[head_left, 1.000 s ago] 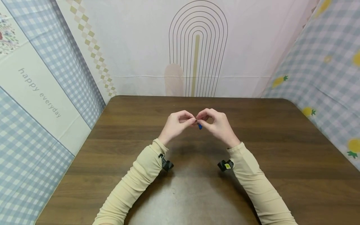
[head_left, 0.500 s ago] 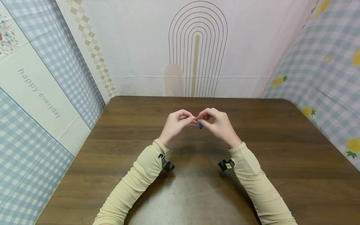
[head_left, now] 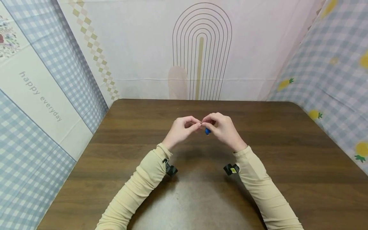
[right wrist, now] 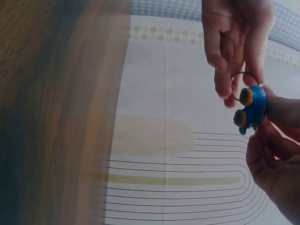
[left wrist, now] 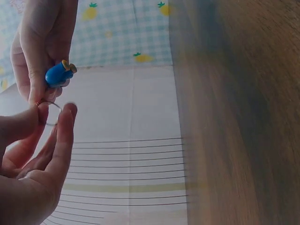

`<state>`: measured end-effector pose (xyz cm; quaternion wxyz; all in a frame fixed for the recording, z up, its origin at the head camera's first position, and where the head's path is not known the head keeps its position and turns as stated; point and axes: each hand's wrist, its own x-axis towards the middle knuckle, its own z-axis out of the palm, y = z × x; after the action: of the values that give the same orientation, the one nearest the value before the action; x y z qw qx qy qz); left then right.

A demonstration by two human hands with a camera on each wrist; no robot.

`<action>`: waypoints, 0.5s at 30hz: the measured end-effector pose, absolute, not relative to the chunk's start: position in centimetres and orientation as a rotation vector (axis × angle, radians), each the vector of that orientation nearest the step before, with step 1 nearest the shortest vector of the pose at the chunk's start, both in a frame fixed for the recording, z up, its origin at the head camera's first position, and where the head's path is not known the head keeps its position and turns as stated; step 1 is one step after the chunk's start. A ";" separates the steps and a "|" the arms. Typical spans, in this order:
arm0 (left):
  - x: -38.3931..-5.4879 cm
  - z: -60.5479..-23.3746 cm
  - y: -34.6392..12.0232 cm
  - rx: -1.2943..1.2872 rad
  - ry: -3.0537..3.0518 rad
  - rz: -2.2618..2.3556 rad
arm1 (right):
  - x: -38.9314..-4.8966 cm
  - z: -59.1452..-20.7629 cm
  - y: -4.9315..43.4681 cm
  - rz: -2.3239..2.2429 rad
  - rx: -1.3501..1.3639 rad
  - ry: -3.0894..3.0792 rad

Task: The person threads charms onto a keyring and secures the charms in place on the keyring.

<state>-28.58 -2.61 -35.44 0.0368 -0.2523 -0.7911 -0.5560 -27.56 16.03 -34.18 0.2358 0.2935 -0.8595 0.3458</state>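
Note:
In the head view both hands meet fingertip to fingertip above the table. My left hand (head_left: 181, 129) pinches a thin metal key ring (left wrist: 60, 111) between thumb and fingers, as the left wrist view shows. From the right hand (head_left: 223, 128) hangs a small blue figure (head_left: 207, 131), a keychain charm with two round orange-rimmed ends that face the camera in the right wrist view. Thumb and forefinger of the right hand pinch the keychain close to where figure and ring join; that join is hidden by the fingertips.
A brown wooden table (head_left: 138, 153) spreads under the forearms. Behind it hangs a white cloth (head_left: 138, 48) with arched lines, and checked cloths flank it left and right. A small black camera (head_left: 171, 170) is strapped at each wrist.
The blue figure has swung slightly right and down and shows more fully below the right fingers. Both hands sit slightly lower, with the fingertips still together.

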 end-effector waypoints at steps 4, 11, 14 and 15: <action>-28.6 -35.5 -2.5 -0.743 -2.363 -1.628 | -27.5 -34.0 15.9 0.928 0.774 -2.387; -28.5 -35.5 -2.3 -0.717 -2.299 -1.626 | -27.3 -33.8 15.9 0.851 0.798 -2.407; -28.5 -35.6 -2.3 -0.714 -2.308 -1.658 | -27.3 -33.8 15.9 0.833 0.810 -2.419; -28.5 -35.7 -2.3 -0.714 -2.317 -1.671 | -27.3 -33.8 15.9 0.824 0.814 -2.423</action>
<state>-28.50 -2.33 -35.65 0.0985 -0.2414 -0.7831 -0.5646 -27.26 15.93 -33.77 0.2259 0.2952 -0.8789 0.2989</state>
